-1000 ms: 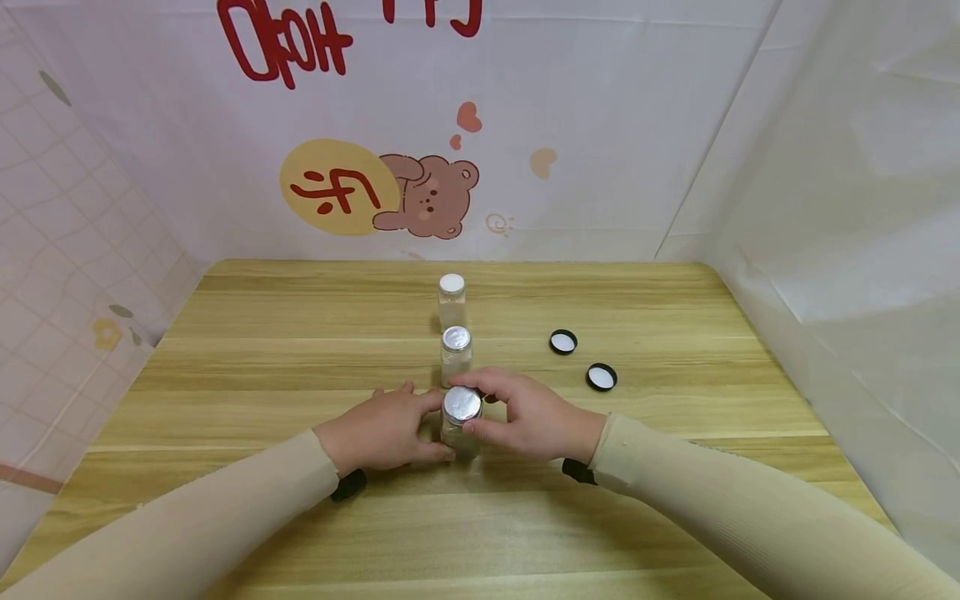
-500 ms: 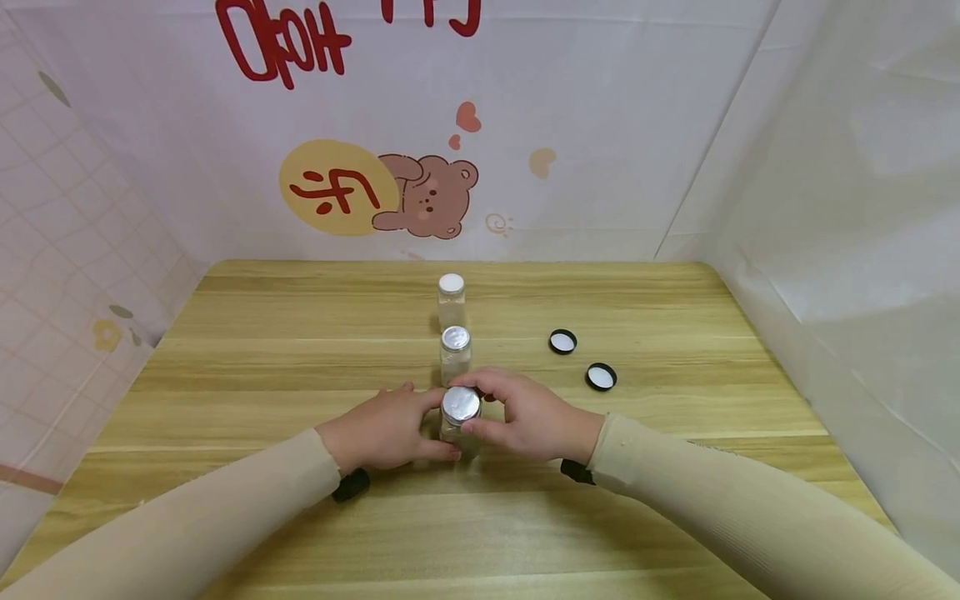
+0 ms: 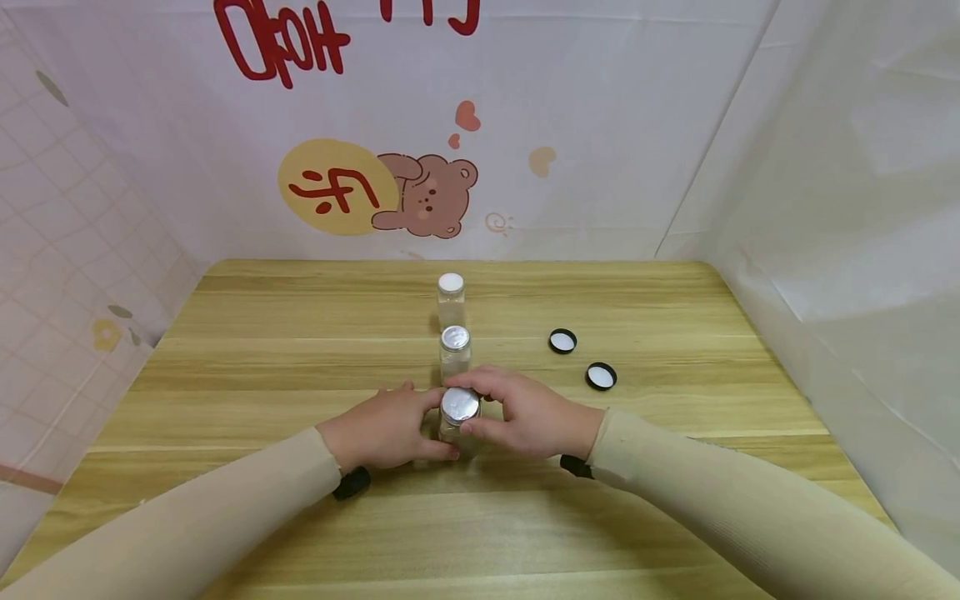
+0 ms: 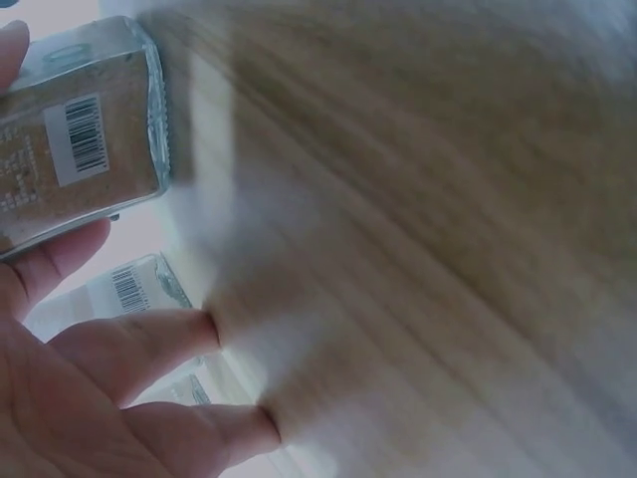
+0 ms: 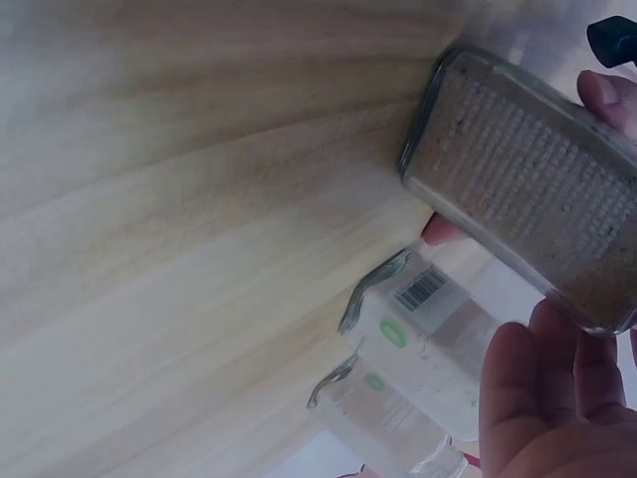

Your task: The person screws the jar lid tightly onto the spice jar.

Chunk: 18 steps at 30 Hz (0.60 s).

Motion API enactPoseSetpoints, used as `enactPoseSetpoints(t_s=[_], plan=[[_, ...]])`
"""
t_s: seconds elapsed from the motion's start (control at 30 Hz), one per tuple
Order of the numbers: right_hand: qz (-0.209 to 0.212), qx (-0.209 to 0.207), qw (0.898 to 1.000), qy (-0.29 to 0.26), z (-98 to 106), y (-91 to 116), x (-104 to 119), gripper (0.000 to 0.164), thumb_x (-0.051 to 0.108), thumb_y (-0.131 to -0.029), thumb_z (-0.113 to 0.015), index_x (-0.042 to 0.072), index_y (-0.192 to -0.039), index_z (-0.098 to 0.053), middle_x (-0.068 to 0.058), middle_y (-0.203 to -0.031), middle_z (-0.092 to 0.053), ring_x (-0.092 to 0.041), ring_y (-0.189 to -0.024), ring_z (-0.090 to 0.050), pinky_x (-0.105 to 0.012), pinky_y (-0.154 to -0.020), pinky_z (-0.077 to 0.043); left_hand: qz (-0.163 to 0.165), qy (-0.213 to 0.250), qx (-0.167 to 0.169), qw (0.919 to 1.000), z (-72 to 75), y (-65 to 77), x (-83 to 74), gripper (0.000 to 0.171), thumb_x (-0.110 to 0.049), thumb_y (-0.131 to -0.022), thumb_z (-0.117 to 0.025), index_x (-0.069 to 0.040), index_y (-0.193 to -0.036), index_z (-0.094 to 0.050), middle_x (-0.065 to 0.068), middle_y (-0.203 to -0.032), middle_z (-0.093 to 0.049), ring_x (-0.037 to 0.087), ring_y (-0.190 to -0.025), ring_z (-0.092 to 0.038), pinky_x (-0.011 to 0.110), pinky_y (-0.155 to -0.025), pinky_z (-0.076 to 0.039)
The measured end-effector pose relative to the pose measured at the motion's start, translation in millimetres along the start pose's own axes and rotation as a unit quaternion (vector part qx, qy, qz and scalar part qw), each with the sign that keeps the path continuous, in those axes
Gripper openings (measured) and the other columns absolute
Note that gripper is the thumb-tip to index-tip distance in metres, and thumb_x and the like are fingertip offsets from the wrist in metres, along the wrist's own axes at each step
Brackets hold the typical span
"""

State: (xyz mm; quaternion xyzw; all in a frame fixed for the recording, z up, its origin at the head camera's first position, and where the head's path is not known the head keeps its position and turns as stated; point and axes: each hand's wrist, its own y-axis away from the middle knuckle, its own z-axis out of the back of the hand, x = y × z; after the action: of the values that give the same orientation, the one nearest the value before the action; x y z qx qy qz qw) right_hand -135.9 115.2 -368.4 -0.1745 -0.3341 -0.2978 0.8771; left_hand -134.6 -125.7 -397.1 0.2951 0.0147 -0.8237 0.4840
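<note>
A square glass spice jar [image 3: 460,406] with a silver foil seal on its mouth stands nearest me. Brown contents and a barcode label show on this jar [image 4: 85,139] in the left wrist view. My left hand [image 3: 386,431] holds its lower left side between thumb and forefinger; two other fingers [image 4: 149,344] touch the tabletop. From the right, my right hand [image 3: 528,414] grips the jar near its rim, thumb in front and fingers behind. Printed text covers the side of the jar [image 5: 528,179] seen in the right wrist view.
Behind it, in line, stand a second foil-sealed jar [image 3: 455,360] and a third, white-topped jar [image 3: 452,308]. To the right, two black caps [image 3: 562,342] lie with white liners upward. A white printed sheet [image 3: 585,125] rises behind the wooden table [image 3: 315,308].
The left thumb reaches slightly farther along the jar's near side than a second ago. Otherwise the hands, jars and caps keep their places.
</note>
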Motion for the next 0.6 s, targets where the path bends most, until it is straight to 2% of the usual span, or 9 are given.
enactPoseSetpoints(t_s=[0.23, 0.33, 0.6], plan=[[-0.007, -0.029, 0.999, 0.026, -4.0, -0.2, 4.3, 0.043, 0.02, -0.097, -0.078, 0.011, -0.136, -0.063, -0.002, -0.125, -0.068, -0.014, -0.113, -0.064, -0.041, -0.102, -0.056, 0.002, 0.002, -0.003, 1.0, 0.2, 0.1, -1.5, 0.075, -0.058, -0.086, -0.082, -0.031, -0.15, -0.056, -0.003, -0.141, -0.07, 0.056, -0.141, -0.049, 0.08, -0.113, -0.032], [-0.004, -0.036, 0.999, 0.021, -5.3, -0.8, 2.8, 0.042, 0.02, -0.097, -0.078, 0.01, -0.134, -0.064, -0.002, -0.124, -0.068, -0.014, -0.112, -0.064, -0.041, -0.102, -0.055, 0.001, 0.008, -0.003, 1.0, 0.6, 0.0, -2.3, 0.073, -0.056, -0.085, -0.084, -0.03, -0.148, -0.058, -0.003, -0.136, -0.072, 0.052, -0.141, -0.051, 0.078, -0.115, -0.032], [0.003, -0.002, 1.0, -0.006, 0.2, -1.2, -1.5, 0.053, 0.02, -0.098, -0.076, 0.008, -0.146, -0.057, -0.005, -0.131, -0.065, -0.016, -0.119, -0.063, -0.044, -0.105, -0.054, 0.006, 0.009, -0.001, 0.9999, 0.7, -1.0, -3.0, 0.074, -0.054, -0.085, -0.084, -0.026, -0.149, -0.058, -0.002, -0.14, -0.07, 0.054, -0.142, -0.05, 0.079, -0.114, -0.033]])
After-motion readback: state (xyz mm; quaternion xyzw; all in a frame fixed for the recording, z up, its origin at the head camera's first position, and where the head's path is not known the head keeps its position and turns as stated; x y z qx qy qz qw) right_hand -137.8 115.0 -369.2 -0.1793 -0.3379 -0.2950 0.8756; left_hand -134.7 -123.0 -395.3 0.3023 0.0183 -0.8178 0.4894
